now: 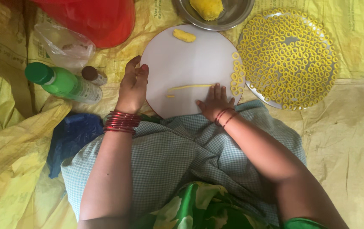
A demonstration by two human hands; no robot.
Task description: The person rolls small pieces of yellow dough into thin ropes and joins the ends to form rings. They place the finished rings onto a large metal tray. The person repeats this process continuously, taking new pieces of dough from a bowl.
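A round white board (190,59) lies in front of me. My right hand (214,101) presses flat on it, fingers together, touching the end of a thin yellow dough strand (189,87). My left hand (133,83) rests on the board's left rim, fingers curled on the edge. A short yellow dough piece (184,35) lies at the board's far side. Several small dough rings (236,74) sit on the board's right edge. A round metal plate (332,46) covered with several yellow rings is to the right.
A steel bowl (237,15) with a yellow dough lump (207,7) stands beyond the board. A green bottle (63,82), a small brown-capped bottle (93,75), a clear plastic bag (65,44) and a red container (93,17) are at the left. Blue cloth (69,138) lies beside my lap.
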